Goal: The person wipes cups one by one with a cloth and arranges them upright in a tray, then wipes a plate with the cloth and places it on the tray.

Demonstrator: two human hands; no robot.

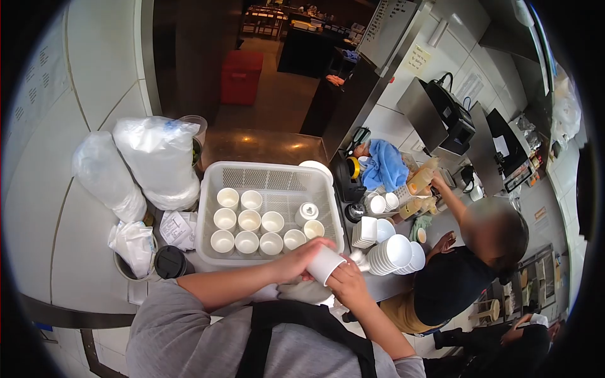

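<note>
Gripping a white cup [325, 264], the left hand [310, 257] steadies it; the right hand's [348, 283] fingers reach inside, grip unclear. An upturned cup [307, 212] bears illegible dark print.

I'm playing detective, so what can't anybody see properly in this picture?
In the head view:
Inside of the held cup: the right hand blocks it.
What's in the biggest plastic bag: cloudy plastic hides it.
Words on the yellow note: too small.
Mark on the upside-down cup: too small.
</note>
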